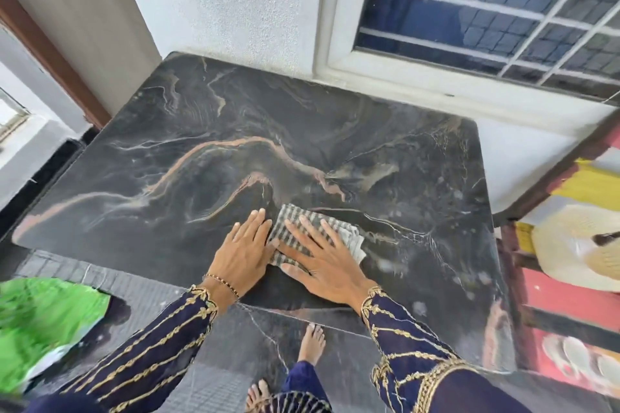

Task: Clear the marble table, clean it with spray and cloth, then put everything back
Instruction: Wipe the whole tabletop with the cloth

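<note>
The dark marble table (235, 151) with orange and white veins fills the middle of the head view, with nothing standing on it but a cloth. The grey-and-white checked cloth (298, 221) lies folded near the table's front edge. My right hand (322, 261) presses flat on the cloth, fingers spread. My left hand (243, 251) lies flat on the marble just left of the cloth, its fingertips touching the cloth's left edge. No spray bottle is in view.
A white wall and a barred window (486, 10) stand behind the table. A straw hat (570, 245) rests on red and yellow furniture at the right. A green cloth (43, 322) lies on the floor at the left. My bare feet (312, 342) stand beside the table's front edge.
</note>
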`<state>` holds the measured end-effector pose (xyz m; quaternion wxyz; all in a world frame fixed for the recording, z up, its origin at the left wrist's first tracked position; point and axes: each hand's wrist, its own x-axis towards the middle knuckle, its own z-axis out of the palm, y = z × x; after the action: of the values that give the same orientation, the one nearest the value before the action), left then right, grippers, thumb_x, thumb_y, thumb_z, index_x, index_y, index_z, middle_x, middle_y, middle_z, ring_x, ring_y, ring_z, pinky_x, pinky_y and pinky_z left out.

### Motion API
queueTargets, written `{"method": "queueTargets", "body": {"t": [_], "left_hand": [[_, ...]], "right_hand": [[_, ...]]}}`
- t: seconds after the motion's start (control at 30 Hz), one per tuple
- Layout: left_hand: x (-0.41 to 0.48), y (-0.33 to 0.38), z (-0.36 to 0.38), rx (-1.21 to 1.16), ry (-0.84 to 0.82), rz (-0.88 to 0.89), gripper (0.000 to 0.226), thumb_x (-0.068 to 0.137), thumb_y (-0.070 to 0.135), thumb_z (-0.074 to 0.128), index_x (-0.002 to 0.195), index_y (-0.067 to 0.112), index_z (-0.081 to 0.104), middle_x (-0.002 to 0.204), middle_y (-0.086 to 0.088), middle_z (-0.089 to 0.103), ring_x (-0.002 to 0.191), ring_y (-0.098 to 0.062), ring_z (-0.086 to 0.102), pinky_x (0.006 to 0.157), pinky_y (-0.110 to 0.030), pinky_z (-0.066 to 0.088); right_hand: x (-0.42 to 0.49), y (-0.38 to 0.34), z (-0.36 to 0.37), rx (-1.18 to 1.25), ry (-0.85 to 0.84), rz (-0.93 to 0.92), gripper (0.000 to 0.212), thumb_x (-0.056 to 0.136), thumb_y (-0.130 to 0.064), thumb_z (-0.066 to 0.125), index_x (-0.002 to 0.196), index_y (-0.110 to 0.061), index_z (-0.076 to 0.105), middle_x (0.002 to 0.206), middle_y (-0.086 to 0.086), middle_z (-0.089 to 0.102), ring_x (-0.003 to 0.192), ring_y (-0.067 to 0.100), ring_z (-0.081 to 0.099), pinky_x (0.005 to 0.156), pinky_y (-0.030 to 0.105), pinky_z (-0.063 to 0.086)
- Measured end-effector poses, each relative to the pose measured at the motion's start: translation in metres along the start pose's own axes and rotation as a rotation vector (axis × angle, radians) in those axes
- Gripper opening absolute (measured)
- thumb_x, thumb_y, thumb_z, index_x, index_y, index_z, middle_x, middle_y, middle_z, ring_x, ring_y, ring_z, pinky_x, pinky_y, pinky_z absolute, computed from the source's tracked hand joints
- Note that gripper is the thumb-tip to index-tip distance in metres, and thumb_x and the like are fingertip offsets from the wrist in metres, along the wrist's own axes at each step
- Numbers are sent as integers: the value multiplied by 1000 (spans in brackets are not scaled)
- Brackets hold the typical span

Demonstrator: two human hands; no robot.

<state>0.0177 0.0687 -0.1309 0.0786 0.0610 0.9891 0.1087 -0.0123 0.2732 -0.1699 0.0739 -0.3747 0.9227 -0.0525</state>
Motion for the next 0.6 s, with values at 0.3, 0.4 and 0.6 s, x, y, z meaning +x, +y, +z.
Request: {"method": "queueTargets", "body": {"t": [0.3,0.4,0.6], "left_hand": [[-34,28,1,-90,16,15,74,90,51,9,136,7,47,153,-10,36,145,-25,27,117,-43,24],[-26,37,0,-91,4,25,78,89,54,5,137,8,46,154,-9,35,145,-23,26,118,-41,22],[0,56,3,-95,-62,91,79,86,54,4,139,11,44,153,-6,36,144,-20,29,119,-39,24]], "right_hand": [[-72,-27,9,-30,-25,-82,53,108,-58,24,159,-49,14,172,-7,0,159,21,-2,127,52,6],[-95,-17,5,-20,-23,-112,53,109,-56,25,159,-49,11,172,-9,2,159,18,-4,127,49,1],[-94,14,-5,18,-63,-154,49,109,-56,25,157,-52,17,171,-13,0,158,13,-8,127,44,-8]]}}
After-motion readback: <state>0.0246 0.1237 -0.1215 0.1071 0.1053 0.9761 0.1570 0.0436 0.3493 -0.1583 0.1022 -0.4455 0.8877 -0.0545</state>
